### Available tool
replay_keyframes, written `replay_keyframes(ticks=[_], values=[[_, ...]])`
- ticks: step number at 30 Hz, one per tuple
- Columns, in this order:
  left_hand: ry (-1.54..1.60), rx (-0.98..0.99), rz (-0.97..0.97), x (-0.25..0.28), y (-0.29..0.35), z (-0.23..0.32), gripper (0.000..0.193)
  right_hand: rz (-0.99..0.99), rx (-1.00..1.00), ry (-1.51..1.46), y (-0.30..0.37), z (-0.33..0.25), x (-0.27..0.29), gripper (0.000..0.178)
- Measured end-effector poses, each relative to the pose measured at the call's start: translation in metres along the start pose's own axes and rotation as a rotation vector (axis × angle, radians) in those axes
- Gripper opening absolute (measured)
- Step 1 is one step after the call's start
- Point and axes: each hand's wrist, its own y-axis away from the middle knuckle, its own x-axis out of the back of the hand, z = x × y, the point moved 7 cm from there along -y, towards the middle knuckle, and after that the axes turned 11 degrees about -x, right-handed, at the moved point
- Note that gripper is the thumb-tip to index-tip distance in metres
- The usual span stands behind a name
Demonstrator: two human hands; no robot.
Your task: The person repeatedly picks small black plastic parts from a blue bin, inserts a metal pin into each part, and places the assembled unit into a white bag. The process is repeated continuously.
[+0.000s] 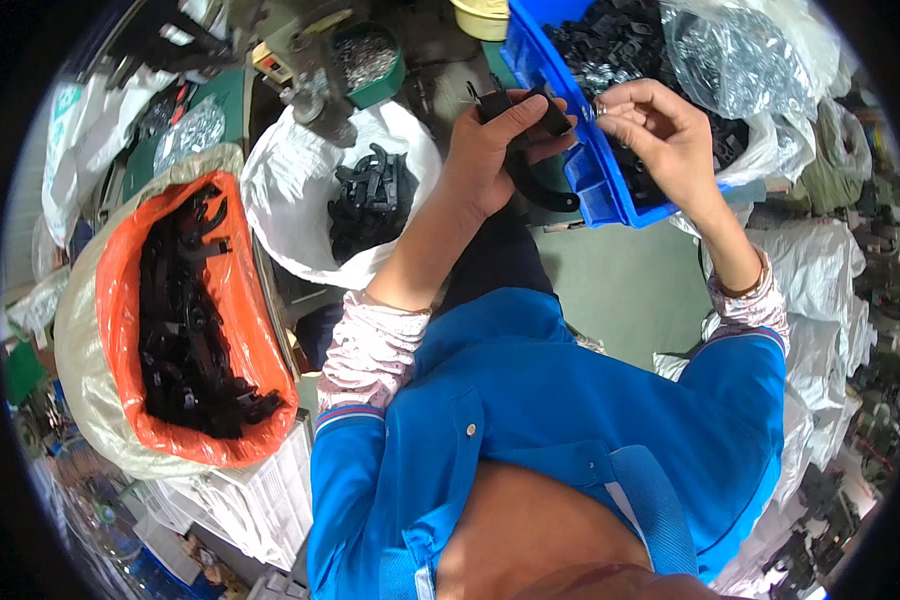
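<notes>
My left hand (490,150) grips a black plastic part (535,150) with a curved arm that hangs down below the fingers. My right hand (655,130) is just to its right, fingers pinched on a small shiny metal piece (600,108) held close to the black part. Both hands hover at the near edge of a blue plastic bin (590,175) that holds many black parts and a clear bag of small metal pieces (735,55).
A white bag (280,190) with several black parts sits left of my left hand. Further left stands an orange-lined sack (260,340) full of black parts. A green bowl of small metal pieces (370,60) and a metal press tool (315,75) stand behind. White sacks pile up at right.
</notes>
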Motion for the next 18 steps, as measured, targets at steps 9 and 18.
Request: replay_keyframes(ticks=[9, 18], values=[[0.207, -0.086, 0.081, 0.026, 0.033, 0.024, 0.018, -0.092, 0.532, 0.507, 0.003, -0.061, -0.076, 0.015], [-0.003, -0.334, 0.257, 0.052, 0.071, 0.069, 0.019, -0.201, 0.604, 0.605, -0.014, -0.067, -0.131, 0.015]])
